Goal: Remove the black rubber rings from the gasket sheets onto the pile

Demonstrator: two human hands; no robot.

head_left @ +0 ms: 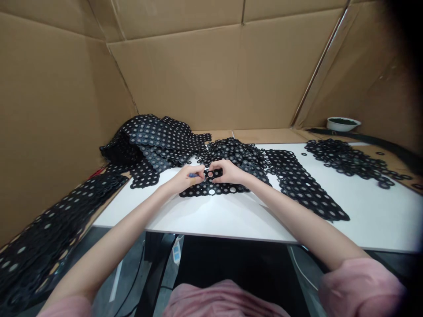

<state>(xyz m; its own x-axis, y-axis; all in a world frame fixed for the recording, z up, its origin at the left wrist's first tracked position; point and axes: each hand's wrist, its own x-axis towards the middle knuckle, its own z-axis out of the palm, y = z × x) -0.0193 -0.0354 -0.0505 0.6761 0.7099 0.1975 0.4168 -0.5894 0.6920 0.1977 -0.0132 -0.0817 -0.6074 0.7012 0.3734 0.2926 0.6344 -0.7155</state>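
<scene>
Near the middle of the white table, my left hand (191, 177) is closed around a small blue tool (193, 175), its fingertips at the edge of some black rings. Just to its right, my right hand (225, 172) pinches a black ring piece (215, 174) between thumb and fingers. Both hands are close together over a black perforated sheet (198, 190) made of joined rings. Behind them lies a heap of black rings (231, 149). Fingers partly hide where the held piece meets the sheet.
A large folded perforated sheet (158, 136) is piled at the back left, with another stack (59, 220) at the left edge. A flat strip (307, 185) lies right of centre. Loose rings (346, 160) and a white bowl (342, 127) are farther right. Cardboard walls (198, 79) surround the table (211, 220).
</scene>
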